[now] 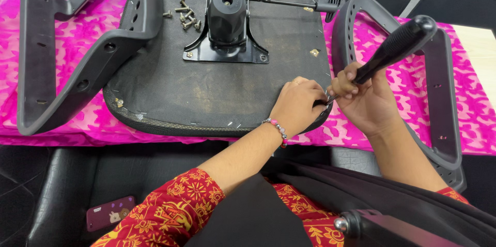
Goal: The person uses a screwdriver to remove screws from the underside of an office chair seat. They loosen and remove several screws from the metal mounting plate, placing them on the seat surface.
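Right hand (364, 100) fingers gripping screwdriver (395, 48) at seat base (206, 97) edge, left hand (299, 105) fingers curled closed beside it.

A matt black plastic screwdriver handle (400, 45) above a chair seat's (170, 87) rough, dusty black fabric underside; a painted metal mounting plate (226, 53), dull metal screws (187, 17), ribbed plastic armrests (77, 45) and a glossy pink patterned cloth (465, 97).

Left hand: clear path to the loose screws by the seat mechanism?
Probably yes. The left hand rests at the seat base's near right edge; the loose screws lie across bare seat underside, nothing between, though it's a long stretch.
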